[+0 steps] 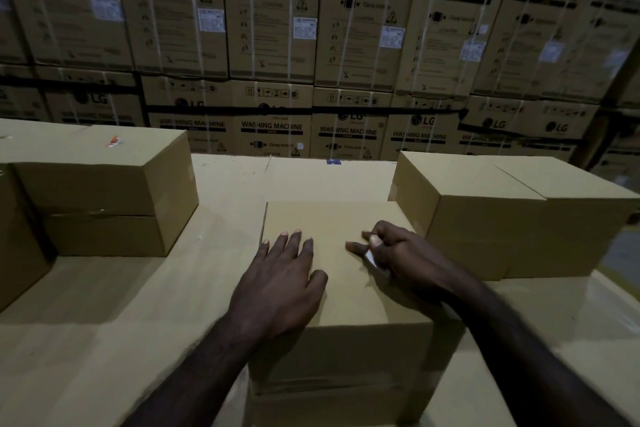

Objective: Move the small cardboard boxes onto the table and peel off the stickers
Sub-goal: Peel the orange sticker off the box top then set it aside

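While a small cardboard box (341, 291) sits nearest at six o'clock on the cardboard-covered worktop (104, 322), the left hand (280, 284) lies flat on its top, fingers spread. Just to the right, the right hand (398, 253) pinches a small white sticker (372, 257) between thumb and fingers. Farther off, stacked boxes (104, 191) stand at ten o'clock and two more boxes (512, 211) at two o'clock. Washing-machine cartons (273, 17) wall off twelve o'clock.

A warehouse: strapped washing-machine cartons (273, 10) stacked in a wall behind the table (104, 305).
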The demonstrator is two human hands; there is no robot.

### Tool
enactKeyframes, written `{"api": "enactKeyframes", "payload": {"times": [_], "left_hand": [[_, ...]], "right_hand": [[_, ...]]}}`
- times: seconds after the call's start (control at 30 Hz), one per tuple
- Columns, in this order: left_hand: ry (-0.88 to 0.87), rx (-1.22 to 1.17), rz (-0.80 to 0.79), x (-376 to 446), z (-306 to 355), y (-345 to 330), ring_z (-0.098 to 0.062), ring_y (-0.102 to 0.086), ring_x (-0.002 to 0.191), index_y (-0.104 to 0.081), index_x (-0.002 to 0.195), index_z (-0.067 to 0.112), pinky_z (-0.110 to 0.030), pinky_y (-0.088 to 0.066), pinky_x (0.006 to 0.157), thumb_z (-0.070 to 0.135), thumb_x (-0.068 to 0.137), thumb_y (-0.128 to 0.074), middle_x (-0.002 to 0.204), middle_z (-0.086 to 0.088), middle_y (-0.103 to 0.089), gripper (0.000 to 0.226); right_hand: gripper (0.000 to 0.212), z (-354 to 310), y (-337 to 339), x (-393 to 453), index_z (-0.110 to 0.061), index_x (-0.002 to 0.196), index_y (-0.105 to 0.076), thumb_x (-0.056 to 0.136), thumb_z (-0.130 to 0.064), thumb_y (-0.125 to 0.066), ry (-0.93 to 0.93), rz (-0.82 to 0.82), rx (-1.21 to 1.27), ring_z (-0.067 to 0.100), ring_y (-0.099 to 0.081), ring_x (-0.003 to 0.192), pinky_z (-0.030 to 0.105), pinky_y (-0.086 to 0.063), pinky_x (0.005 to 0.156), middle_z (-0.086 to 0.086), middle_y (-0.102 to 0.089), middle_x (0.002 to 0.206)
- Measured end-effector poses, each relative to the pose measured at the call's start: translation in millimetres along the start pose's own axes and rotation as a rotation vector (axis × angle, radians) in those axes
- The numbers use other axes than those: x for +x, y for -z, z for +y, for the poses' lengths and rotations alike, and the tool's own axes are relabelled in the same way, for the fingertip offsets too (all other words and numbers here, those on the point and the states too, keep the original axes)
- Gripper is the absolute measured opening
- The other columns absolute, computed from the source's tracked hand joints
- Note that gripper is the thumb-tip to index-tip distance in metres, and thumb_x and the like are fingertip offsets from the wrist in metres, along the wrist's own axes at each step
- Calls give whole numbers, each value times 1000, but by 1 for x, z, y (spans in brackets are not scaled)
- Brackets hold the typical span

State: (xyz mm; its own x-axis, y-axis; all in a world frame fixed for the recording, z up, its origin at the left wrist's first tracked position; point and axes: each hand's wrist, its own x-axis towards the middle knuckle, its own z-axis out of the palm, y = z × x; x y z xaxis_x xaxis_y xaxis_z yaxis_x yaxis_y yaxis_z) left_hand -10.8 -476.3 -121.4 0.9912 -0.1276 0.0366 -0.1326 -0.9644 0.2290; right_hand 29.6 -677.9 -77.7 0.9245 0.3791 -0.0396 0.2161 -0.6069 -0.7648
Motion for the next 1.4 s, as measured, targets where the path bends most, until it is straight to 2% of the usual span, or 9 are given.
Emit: {"api": "enactKeyframes", "payload": {"times": [0.27,0.37,0.47,0.57,0.7,0.83,0.93,1.2,1.4], "left_hand": [[13,3,9,0,0,-1,-16,5,148,-4,154,23,-38,2,120,48,101,-21,162,-1,4,62],[9,-4,6,-1,1,-1,-16,5,148,-4,154,22,-38,2,120,47,101,-22,162,-1,4,62],[5,-2,3,0,0,-1,-16,4,148,-4,154,21,-39,1,121,46,101,-21,162,-1,3,61],[11,1,0,0,0,-1,-16,4,148,-5,154,22,-39,1,121,46,101,-21,162,-1,3,61],[12,8,7,-1,2,-1,-17,4,148,-5,154,22,-38,2,120,47,101,-21,162,-2,3,62],[4,26,25,0,1,-3,-18,2,149,-6,154,21,-40,0,120,49,100,-20,162,-3,2,62],[-10,30,22,0,1,-3,-19,0,149,-6,154,21,-42,-1,120,49,100,-20,162,-3,1,63],[-108,47,-10,0,13,11,-28,1,148,-10,154,22,-52,-5,119,47,101,-25,162,-7,3,61],[-303,5,105,2,56,17,-25,6,148,-8,154,26,-48,0,119,47,100,-26,162,-4,7,60]], "right_hand": [[17,-10,-18,-6,-22,98,-54,101,-31,-39,38,-75,15,23,-57,112,53,-50,89,5,-60,121],[17,-6,-9,-11,-21,95,-52,104,-22,-38,7,-65,61,-10,-59,89,17,-47,68,-14,-54,108],[18,-7,-2,-11,-12,100,-52,105,-17,-36,-40,-27,77,-29,-50,67,4,-39,54,-20,-48,97],[18,-11,-8,-8,-13,101,-53,105,-19,-37,-9,-1,50,-22,-55,76,8,-41,59,-16,-54,96],[16,-18,-21,-10,-19,98,-54,103,-26,-40,5,-18,35,11,-58,100,48,-53,86,-6,-59,109],[16,-16,-23,-23,-21,93,-53,102,-26,-42,-14,-59,46,2,-62,95,36,-55,79,-4,-61,118],[15,-8,-12,-39,-20,96,-57,100,-27,-44,-52,-50,84,2,-62,106,42,-53,89,-6,-65,120],[15,3,25,-82,-15,92,-56,101,-19,-44,-149,389,153,18,-58,101,38,-48,85,-1,-64,111],[14,22,43,-121,-13,85,-53,98,-12,-48,-99,633,412,2,-52,119,25,-41,93,-1,-61,128]]}}
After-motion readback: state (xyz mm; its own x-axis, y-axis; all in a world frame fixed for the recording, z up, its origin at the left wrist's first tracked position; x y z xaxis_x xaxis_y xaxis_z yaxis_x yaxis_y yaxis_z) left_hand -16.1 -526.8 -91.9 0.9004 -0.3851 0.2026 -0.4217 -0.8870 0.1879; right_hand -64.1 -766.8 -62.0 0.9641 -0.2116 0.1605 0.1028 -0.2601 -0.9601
